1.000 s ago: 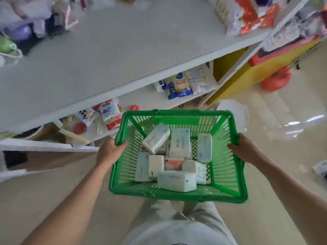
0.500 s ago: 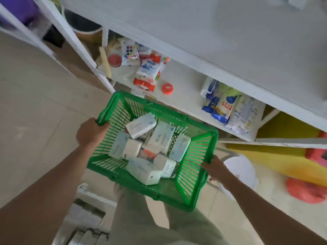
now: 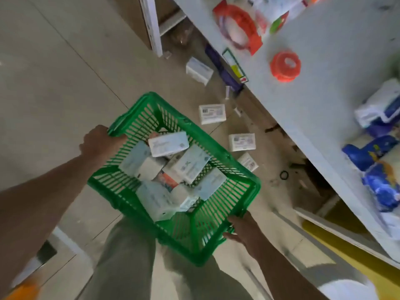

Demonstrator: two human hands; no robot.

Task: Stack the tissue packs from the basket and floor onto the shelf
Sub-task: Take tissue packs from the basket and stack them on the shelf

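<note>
White shelf [image 3: 320, 87] at right, nothing stacked yet. Green basket [image 3: 207, 241] carried above floor, tissue packs [image 3: 167, 144] heaped inside. Loose packs [image 3: 212, 113] on floor by shelf. Left hand [image 3: 98, 140], right hand [image 3: 243, 229] clenched on rims. Next, likely: set basket down, free hands.

Lighting's pretty flat and soft here, kind of daylight-ish, no hard shadows anywhere on the floor [image 3: 65, 83]. Colours look a bit washed out and hazy overall. Lots of motion blur: the blue packs [image 3: 376, 161] at the right edge are smeared, and so is the orange ring [image 3: 238, 27] up top. The green basket [image 3: 220, 148] is reasonably sharp along its rim, but print on the tissue packs [image 3: 168, 143] inside is unreadable. Wide-angle warp is obvious, the white shelf [image 3: 324, 87] edge runs diagonally and bends. Bottom corners are mushy and out of focus, with an orange blur bottom left.
</note>
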